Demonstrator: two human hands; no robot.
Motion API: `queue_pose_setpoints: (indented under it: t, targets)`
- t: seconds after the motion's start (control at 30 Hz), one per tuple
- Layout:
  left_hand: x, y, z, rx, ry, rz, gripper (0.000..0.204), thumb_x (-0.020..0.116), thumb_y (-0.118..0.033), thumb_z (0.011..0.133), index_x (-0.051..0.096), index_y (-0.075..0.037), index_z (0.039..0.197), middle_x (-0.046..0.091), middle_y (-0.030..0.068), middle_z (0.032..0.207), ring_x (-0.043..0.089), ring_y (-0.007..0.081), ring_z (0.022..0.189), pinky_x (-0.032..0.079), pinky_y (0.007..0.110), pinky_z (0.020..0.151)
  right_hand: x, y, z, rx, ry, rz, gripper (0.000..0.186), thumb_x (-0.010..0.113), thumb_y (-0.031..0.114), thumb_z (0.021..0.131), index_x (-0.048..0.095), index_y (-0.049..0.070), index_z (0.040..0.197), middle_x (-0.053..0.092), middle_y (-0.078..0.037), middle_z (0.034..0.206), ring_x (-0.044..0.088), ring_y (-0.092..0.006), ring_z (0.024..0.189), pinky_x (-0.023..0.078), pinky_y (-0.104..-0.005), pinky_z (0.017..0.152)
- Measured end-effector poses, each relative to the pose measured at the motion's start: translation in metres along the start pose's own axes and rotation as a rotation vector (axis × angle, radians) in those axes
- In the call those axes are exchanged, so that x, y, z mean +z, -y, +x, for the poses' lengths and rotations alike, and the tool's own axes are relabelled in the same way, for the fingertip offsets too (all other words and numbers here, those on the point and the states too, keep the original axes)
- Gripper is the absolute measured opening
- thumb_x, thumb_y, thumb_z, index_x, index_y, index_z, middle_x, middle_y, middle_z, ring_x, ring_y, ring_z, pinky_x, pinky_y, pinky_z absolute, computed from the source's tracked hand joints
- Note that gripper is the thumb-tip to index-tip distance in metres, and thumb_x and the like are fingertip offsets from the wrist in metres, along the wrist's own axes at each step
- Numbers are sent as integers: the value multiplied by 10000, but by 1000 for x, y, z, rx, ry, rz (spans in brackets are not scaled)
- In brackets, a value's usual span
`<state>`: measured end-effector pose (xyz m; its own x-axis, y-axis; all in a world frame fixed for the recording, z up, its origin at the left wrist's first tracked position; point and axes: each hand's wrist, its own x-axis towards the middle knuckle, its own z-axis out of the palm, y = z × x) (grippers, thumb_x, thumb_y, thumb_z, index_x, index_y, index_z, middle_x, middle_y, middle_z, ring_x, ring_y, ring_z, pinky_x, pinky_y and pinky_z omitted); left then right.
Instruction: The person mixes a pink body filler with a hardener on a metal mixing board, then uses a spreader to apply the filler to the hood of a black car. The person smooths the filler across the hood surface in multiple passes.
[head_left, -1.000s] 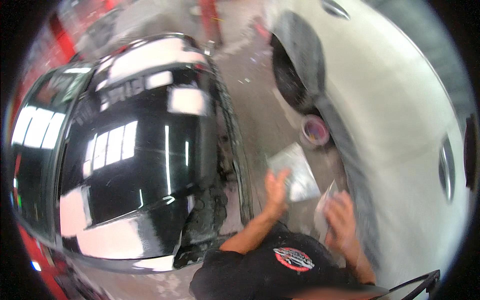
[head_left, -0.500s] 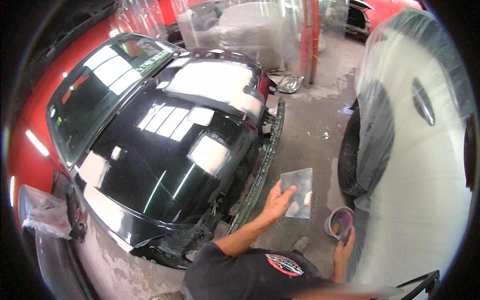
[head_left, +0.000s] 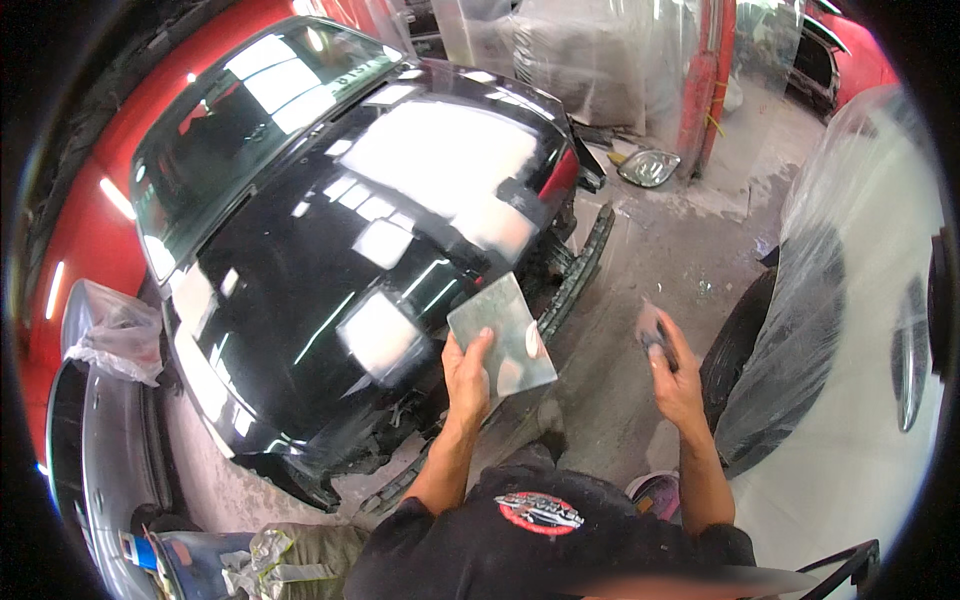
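Observation:
My left hand [head_left: 467,378] is closed on the edge of a flat, shiny rectangular plate [head_left: 512,330], thumb on top. The plate is tilted before the front corner of a black car [head_left: 275,290], whose hood carries pale filler or primer patches [head_left: 380,335]. Out to the right, apart from the plate, my right hand [head_left: 682,380] grips a thin dark spreader [head_left: 652,322], partly covered by the fingers and slightly blurred. Below the right forearm stands a small round tub [head_left: 656,492], partly hidden by my body.
To the right is a pale car body under plastic sheeting [head_left: 810,350], with a dark tyre [head_left: 738,335]. A headlight [head_left: 648,168] lies on the floor near a red post [head_left: 700,100]. A bare bumper bar [head_left: 585,265] juts from the black car. Detached grey panels [head_left: 120,430] stand left.
My right hand has left the tub and moved up with the spreader. The left hand has carried the plate left toward the black car and turned it. The view has shifted.

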<state>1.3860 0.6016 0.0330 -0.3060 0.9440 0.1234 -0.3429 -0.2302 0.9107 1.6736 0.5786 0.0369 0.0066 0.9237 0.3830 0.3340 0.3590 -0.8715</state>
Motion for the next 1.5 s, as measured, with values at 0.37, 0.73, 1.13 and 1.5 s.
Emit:
queue_pose_setpoints:
  t: [0.37,0.73,1.13,1.5]
  targets:
    - [85,6,120,20,330,226,318,523,-190,1039,586,29,1261,671,76,1139,588,119,1019,477,287,907,40,-20,170,-608,321,-476,761,735,40,653,592,194,1384,551,-101,1388,487,-342,1283,358,-554,1101]
    - [36,-8,163,663,-725,157,312,615,-70,960,581,12,1259,646,148,1196,650,241,1038,524,399,972,71,-110,260,106,447,338,458,589,-33,859,625,21,1312,656,-134,1304,620,-271,1199,458,-406,1076]
    - [-302,-107,73,429,-842,-321,346,617,-238,976,636,-6,1232,667,113,1215,642,254,1108,525,417,958,150,-48,453,-225,504,329,632,485,-72,785,574,40,1401,680,-100,1290,635,-200,1164,461,-315,1031]
    - [-365,-71,46,452,-999,-186,341,506,-190,1031,641,-69,1319,656,118,1177,672,230,830,608,346,668,277,-10,531,-498,792,-606,619,392,-118,742,643,22,1290,661,-162,1297,608,-342,1212,465,-402,1052]
